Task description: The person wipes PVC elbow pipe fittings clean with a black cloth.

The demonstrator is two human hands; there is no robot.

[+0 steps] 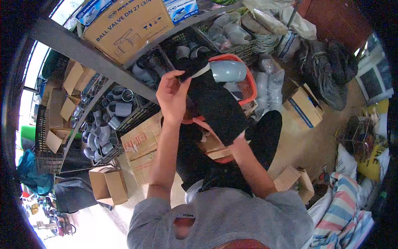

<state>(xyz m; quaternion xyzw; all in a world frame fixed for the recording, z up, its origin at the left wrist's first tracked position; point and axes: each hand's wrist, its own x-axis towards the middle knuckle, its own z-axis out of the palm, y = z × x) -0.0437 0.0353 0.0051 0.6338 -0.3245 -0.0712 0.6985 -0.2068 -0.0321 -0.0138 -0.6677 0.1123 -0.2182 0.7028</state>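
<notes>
A large piece of black cloth with a pale strip near its top hangs in front of my lap. My left hand is raised at the cloth's upper left, thumb and fingers pinched on its edge by the strip. Lower down, my right hand is mostly behind the cloth; one finger shows at its left edge and the wrist at its lower right. Behind the cloth stands an orange-red basket holding a grey pipe fitting.
Crates of grey pipe fittings stand at the left. A ball valve carton is at the top. Open cardboard boxes lie on both sides. Black bags and a striped sack are at the right.
</notes>
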